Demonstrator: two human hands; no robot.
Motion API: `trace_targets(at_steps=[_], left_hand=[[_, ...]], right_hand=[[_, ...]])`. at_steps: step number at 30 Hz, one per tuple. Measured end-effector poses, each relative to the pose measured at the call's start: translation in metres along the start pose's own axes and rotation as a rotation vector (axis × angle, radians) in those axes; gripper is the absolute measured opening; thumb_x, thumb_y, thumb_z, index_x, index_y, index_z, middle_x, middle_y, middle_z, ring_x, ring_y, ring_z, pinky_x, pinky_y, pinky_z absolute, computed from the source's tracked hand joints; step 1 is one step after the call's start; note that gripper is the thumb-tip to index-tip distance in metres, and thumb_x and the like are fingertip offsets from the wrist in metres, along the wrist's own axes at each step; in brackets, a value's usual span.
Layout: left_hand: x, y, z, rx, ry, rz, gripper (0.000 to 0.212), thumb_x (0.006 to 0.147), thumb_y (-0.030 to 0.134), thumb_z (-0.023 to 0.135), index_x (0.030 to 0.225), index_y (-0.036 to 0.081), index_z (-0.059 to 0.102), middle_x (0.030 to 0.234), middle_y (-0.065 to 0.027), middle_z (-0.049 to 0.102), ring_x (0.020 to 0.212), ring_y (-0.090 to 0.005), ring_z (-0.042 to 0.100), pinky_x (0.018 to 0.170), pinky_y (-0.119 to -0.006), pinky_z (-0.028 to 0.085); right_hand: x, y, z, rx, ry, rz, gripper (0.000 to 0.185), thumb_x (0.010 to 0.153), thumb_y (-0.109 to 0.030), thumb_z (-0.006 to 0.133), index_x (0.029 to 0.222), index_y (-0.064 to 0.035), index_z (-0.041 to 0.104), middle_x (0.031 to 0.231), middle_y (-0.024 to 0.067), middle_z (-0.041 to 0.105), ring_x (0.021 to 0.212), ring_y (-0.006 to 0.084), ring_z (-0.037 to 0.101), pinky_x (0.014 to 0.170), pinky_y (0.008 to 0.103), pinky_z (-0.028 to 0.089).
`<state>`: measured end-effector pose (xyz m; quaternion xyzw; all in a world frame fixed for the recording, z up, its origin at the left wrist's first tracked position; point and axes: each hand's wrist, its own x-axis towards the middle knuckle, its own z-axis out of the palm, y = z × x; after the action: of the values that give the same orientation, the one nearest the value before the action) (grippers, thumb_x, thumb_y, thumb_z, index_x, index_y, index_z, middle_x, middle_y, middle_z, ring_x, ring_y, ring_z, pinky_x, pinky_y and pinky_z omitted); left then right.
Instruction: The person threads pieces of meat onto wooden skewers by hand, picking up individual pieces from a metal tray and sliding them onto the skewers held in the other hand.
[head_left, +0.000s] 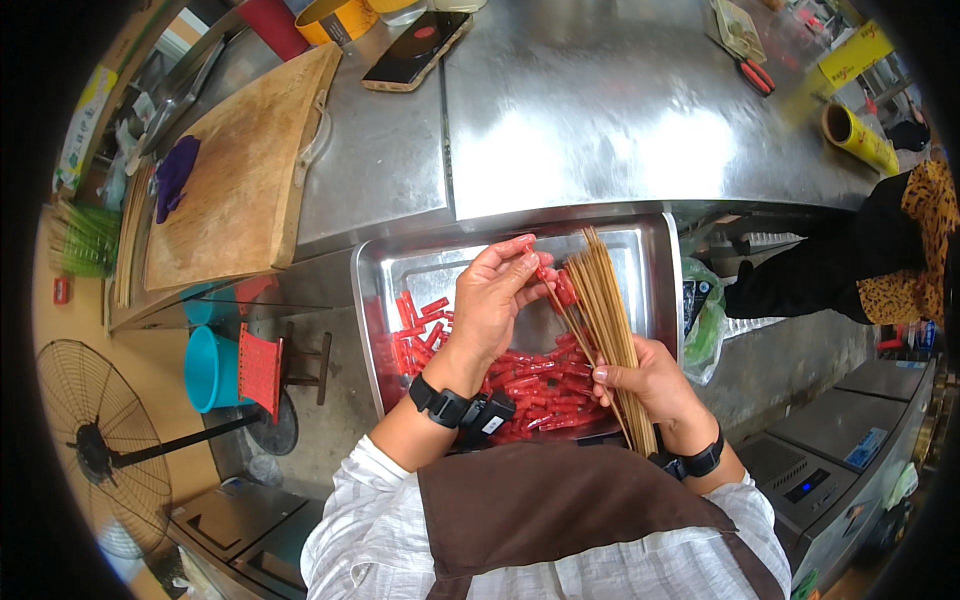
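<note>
My left hand (491, 296) pinches a short red glossy piece (536, 262) at the tip of a thin wooden skewer. More red pieces (566, 289) lie against its lower fingers. In my right hand (649, 382) is a thick bundle of wooden skewers (611, 322), tips pointing away from me. Both hands are above a deep rectangular metal tray (673, 300). Many red pieces (536, 390) are heaped in its near part, and several more (420, 322) lie at its left. What exactly the red pieces are, I cannot tell.
A steel counter (570, 112) borders the tray's far side. On it are a wooden cutting board (240, 165) with a purple cloth (176, 176), a phone (416, 51) and red-handled scissors (756, 77). A person in dark trousers (810, 270) stands at right; a fan (94, 450) stands left.
</note>
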<state>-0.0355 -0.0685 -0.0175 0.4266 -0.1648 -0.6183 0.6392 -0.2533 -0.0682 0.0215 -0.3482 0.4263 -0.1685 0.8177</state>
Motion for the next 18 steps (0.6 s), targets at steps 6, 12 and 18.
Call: trace_targets(at_steps=[6, 12, 18], left_hand=[[-0.005, -0.005, 0.003, 0.003, -0.01, 0.045, 0.023, 0.093, 0.006, 0.055, 0.115, 0.001, 0.054, 0.102, -0.0132, 0.063, 0.088, -0.0206, 0.064, 0.078, -0.031, 0.055], [-0.011, -0.018, 0.002, -0.065, 0.015, 0.126, 0.022, 0.093, 0.005, 0.054, 0.115, 0.001, 0.054, 0.102, -0.014, 0.063, 0.089, -0.0209, 0.064, 0.079, -0.032, 0.055], [-0.015, -0.023, 0.003, -0.045, 0.02, 0.148, 0.021, 0.093, 0.006, 0.054, 0.114, 0.002, 0.054, 0.102, -0.014, 0.063, 0.09, -0.0213, 0.064, 0.079, -0.032, 0.055]], right_hand=[[0.001, 0.002, -0.001, 0.011, 0.035, -0.024, 0.018, 0.085, 0.004, 0.059, 0.103, 0.0036, 0.055, 0.078, 0.0068, 0.059, 0.065, 0.0143, 0.06, 0.056, 0.025, 0.051], [0.0, 0.006, -0.001, 0.041, 0.064, -0.067, 0.016, 0.083, 0.006, 0.06, 0.097, 0.0034, 0.054, 0.077, 0.0074, 0.058, 0.064, 0.0163, 0.062, 0.055, 0.0253, 0.052], [0.0, 0.005, 0.001, 0.034, 0.07, -0.047, 0.015, 0.082, 0.006, 0.059, 0.096, 0.0031, 0.054, 0.078, 0.0076, 0.058, 0.064, 0.0164, 0.062, 0.054, 0.0252, 0.051]])
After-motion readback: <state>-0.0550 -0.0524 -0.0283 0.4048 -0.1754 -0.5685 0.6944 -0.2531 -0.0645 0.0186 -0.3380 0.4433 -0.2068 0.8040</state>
